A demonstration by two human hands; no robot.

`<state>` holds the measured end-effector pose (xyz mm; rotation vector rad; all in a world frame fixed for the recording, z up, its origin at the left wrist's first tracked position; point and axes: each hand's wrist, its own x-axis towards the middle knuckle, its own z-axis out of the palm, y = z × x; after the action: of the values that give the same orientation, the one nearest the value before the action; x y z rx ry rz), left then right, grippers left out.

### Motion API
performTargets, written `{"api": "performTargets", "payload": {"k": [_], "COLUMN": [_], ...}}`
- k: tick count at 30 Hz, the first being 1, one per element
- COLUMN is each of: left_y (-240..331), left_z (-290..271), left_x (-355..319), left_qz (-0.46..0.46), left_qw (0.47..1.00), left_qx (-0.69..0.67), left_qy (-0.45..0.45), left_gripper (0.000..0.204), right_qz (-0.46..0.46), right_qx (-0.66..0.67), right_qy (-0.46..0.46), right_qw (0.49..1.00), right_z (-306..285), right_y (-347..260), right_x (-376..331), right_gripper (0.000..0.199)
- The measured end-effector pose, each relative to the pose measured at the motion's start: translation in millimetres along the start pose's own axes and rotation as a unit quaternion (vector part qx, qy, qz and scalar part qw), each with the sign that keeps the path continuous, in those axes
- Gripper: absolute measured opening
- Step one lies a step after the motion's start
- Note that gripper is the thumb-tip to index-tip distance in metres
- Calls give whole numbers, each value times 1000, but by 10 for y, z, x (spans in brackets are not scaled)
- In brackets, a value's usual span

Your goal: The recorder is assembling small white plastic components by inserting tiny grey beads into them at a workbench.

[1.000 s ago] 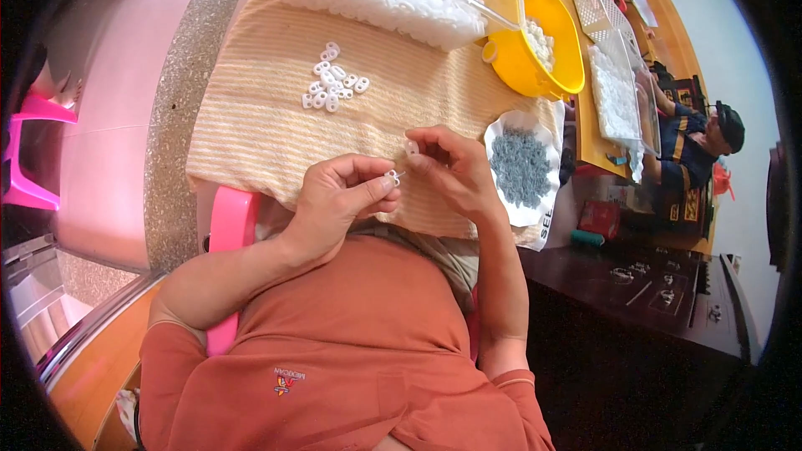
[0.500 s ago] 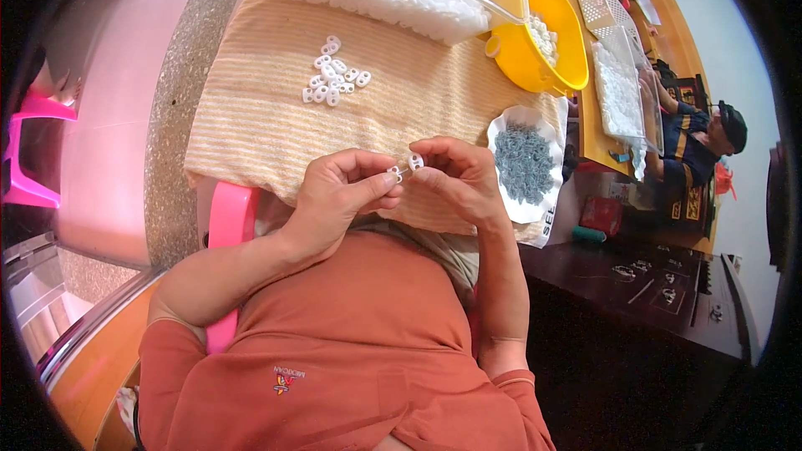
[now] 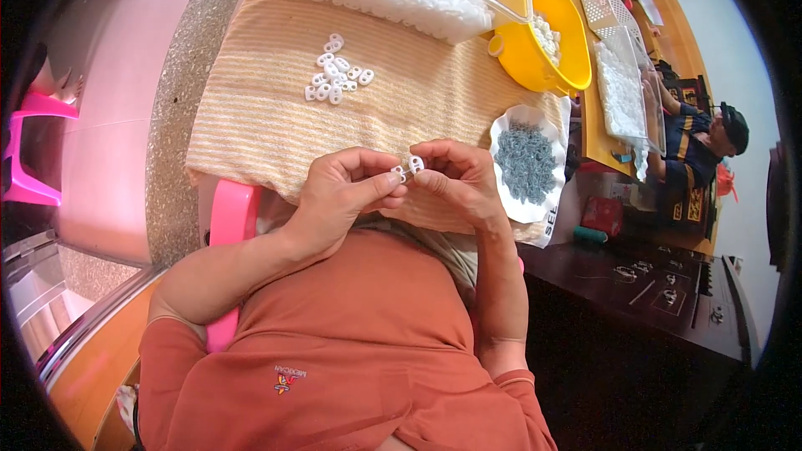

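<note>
My left hand (image 3: 355,184) pinches a small white two-hole cord lock part (image 3: 398,174) between thumb and fingertips. Facing it, my right hand (image 3: 461,175) grips a second white two-hole cord lock part (image 3: 416,164), its holes turned toward me. The two parts sit almost against each other; whether anything lies between them is too small to make out. Beyond my hands, a loose pile of similar white two-hole parts (image 3: 336,75) lies on the striped cloth (image 3: 259,108). Right of my right hand, a white scalloped dish (image 3: 499,200) holds a heap of small grey metal springs (image 3: 525,163).
At the far edge stands a clear bin (image 3: 393,0) full of white parts, beside a yellow bowl (image 3: 576,42) with more of them. A pink chair (image 3: 232,225) is at my left. Across on the right, a person (image 3: 689,138) sits by another clear bin (image 3: 616,88).
My two hands have brought the white parts slightly closer, and the gap between them has narrowed. The view has shifted a little; the pile and containers stay put.
</note>
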<state>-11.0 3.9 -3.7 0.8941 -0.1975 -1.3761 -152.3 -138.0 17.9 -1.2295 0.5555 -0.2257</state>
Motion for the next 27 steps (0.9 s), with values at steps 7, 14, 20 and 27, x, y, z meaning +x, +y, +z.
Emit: {"api": "performTargets", "payload": {"k": [7,14,20,27], "left_y": [7,5,23,-8], "left_z": [7,8,7,-6], "left_x": [-3,0,-1,9], "left_qz": [0,0,-2,5], "left_qw": [1000,1000,1000,1000], "left_qx": [3,3,2,3], "left_qy": [-4,-3,-10,-10], "left_gripper": [18,18,17,18], "right_qz": [-21,-25,-26,-17], "right_qx": [45,31,35,22], "right_qy": [-8,-18,-18,-6], "right_qw": [999,999,999,1000], "right_z": [-18,-41,-24,-5], "right_y": [63,71,53,27], "right_x": [11,15,2,-11], "right_gripper": [29,28,29,28]}}
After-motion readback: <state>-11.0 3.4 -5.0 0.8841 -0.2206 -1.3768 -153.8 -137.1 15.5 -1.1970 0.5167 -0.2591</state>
